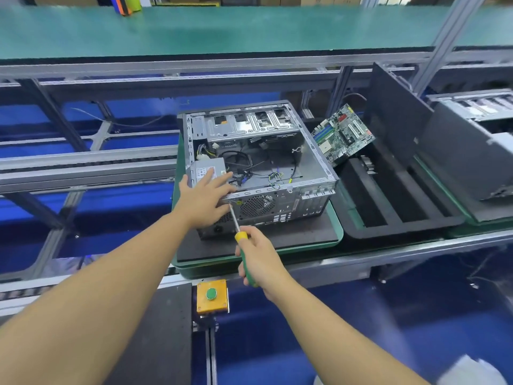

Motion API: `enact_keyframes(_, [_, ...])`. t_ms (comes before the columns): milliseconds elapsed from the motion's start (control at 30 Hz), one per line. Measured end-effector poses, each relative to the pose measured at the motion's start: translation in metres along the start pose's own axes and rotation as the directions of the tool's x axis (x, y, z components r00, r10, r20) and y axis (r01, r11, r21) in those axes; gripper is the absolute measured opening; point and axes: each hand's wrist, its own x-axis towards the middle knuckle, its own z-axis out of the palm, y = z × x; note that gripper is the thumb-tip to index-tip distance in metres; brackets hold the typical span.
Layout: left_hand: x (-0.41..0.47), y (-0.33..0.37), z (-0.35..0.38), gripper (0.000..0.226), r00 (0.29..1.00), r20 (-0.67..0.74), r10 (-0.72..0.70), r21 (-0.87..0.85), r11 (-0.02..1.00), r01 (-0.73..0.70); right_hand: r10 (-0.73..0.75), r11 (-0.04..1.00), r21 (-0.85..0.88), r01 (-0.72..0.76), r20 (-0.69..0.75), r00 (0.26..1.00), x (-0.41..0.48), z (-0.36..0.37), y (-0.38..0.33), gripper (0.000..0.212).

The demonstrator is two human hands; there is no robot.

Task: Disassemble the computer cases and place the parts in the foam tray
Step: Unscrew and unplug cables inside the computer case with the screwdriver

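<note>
Open computer case (280,209) lies on its side on a green pallet (337,232), with its rear panel facing the person. The power supply (211,169) sits inside at the case's near-left corner.

The left hand (204,195) rests on that corner. Its fingers (222,179) are straight and spread, lying flat across the power supply and the case's rear top edge, and grip nothing.

The right hand (261,257) is in front of the case, fingers clamped round the green handle of a screwdriver (241,236).

Key relation: the screwdriver's long axis runs from the right hand up and slightly left. Its tip meets the rear panel just left of the fan grille (256,205), right beside the left hand's thumb. Whether the tip is seated in a screw is too small to tell.

Likely step: undoing a power supply screw while the left hand braces the case. The right hand has to keep the shaft in line with the screw so the tip doesn't slip toward the thumb.

The foam tray (388,229) sits just right of the case. A motherboard (342,134) leans in its far end, and the near slots look free.
</note>
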Motion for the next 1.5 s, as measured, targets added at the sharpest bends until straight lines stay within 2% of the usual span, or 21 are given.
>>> enact_keyframes(333, [-0.003,0.0,0.001,0.042,0.999,-0.048,-0.011,-0.017,1.0,0.01,0.01,0.994,0.109,-0.012,0.013,1.0,0.002,-0.003,0.002,0.032])
enact_keyframes(500, [-0.003,0.0,0.0,0.044,0.999,-0.041,-0.011,-0.007,1.0,0.011,0.056,0.936,0.344,-0.069,0.049,0.997,0.007,-0.003,0.0,0.02])
enact_keyframes(567, [-0.003,0.0,0.0,0.045,0.999,-0.04,-0.013,-0.014,1.0,0.012,0.105,0.871,0.467,-0.149,0.119,0.987,0.007,-0.005,0.002,0.02])
enact_keyframes(600, [-0.003,0.0,0.0,0.045,0.999,-0.04,-0.014,-0.018,1.0,0.013,0.143,0.828,0.512,-0.228,0.199,0.969,0.007,-0.006,0.002,0.025])
enact_keyframes(667, [-0.003,-0.001,0.0,0.046,0.999,-0.039,-0.014,-0.017,1.0,0.014,0.174,0.771,0.52,-0.367,0.382,0.908,0.01,-0.007,-0.002,0.037])
enact_keyframes(700, [-0.003,-0.001,0.0,0.046,0.999,-0.037,-0.013,-0.015,1.0,0.012,0.163,0.765,0.513,-0.39,0.432,0.887,0.011,-0.007,-0.003,0.039])
enact_keyframes(800, [-0.002,-0.001,0.0,0.045,0.999,-0.034,-0.013,-0.02,1.0,0.013,0.137,0.801,0.497,-0.334,0.392,0.91,0.015,-0.006,-0.002,0.03])
enact_keyframes(900, [-0.002,-0.001,0.002,0.044,0.999,-0.04,-0.019,-0.022,1.0,0.018,0.11,0.924,0.345,-0.163,0.167,0.98,0.013,0.004,0.005,0.026])
enact_keyframes(967, [-0.003,0.0,0.002,0.043,0.999,-0.041,-0.02,-0.02,1.0,0.019,0.101,0.967,0.234,-0.101,0.009,0.995,0.011,0.016,0.005,0.028])
enact_keyframes(1033, [-0.002,0.001,0.002,0.042,0.999,-0.038,-0.024,-0.028,0.999,0.023,0.07,0.997,-0.009,-0.072,-0.116,0.991,0.01,0.025,0.003,0.029])
enact_keyframes(1100, [-0.002,0.001,0.001,0.041,0.999,-0.039,-0.029,-0.036,0.999,0.027,-0.038,0.928,-0.371,-0.036,-0.19,0.981,0.01,0.026,0.002,0.03])
enact_keyframes(1133, [-0.002,0.002,0.002,0.041,0.999,-0.042,-0.028,-0.04,0.999,0.026,-0.057,0.902,-0.431,-0.029,-0.186,0.981,0.01,0.023,-0.002,0.031])
enact_keyframes(1167, [-0.002,0.002,0.002,0.041,0.999,-0.042,-0.026,-0.046,0.999,0.024,-0.017,0.927,-0.372,-0.042,-0.152,0.988,0.01,0.019,-0.006,0.032])
enact_keyframes(1200, [-0.002,0.002,0.002,0.041,0.999,-0.039,-0.025,-0.052,0.998,0.023,0.081,0.975,-0.199,-0.098,-0.09,0.993,0.012,0.013,-0.013,0.033])
enact_keyframes(1233, [-0.002,0.001,0.002,0.041,0.999,-0.038,-0.025,-0.058,0.998,0.023,0.199,0.98,0.015,-0.199,0.022,0.98,0.014,0.005,-0.02,0.035])
enact_keyframes(1267, [-0.002,0.001,0.002,0.041,0.999,-0.037,-0.032,-0.062,0.998,0.029,0.282,0.936,0.172,-0.309,0.163,0.945,0.014,-0.004,-0.026,0.04])
enact_keyframes(1300, [-0.002,0.0,0.001,0.04,0.999,-0.034,-0.038,-0.063,0.997,0.035,0.322,0.884,0.247,-0.397,0.293,0.9,0.014,-0.012,-0.029,0.045])
enact_keyframes(1333, [-0.002,0.0,0.0,0.039,0.999,-0.029,-0.04,-0.064,0.997,0.038,0.328,0.855,0.267,-0.444,0.385,0.863,0.015,-0.018,-0.029,0.047])
enact_keyframes(1400, [-0.002,0.001,-0.002,0.039,0.999,-0.016,-0.046,-0.067,0.997,0.045,0.306,0.842,0.276,-0.463,0.462,0.832,0.015,-0.025,-0.023,0.044])
enact_keyframes(1500, [-0.003,0.003,-0.005,0.039,0.998,0.009,-0.062,-0.071,0.995,0.063,0.245,0.853,0.338,-0.397,0.413,0.877,0.012,-0.024,-0.012,0.03])
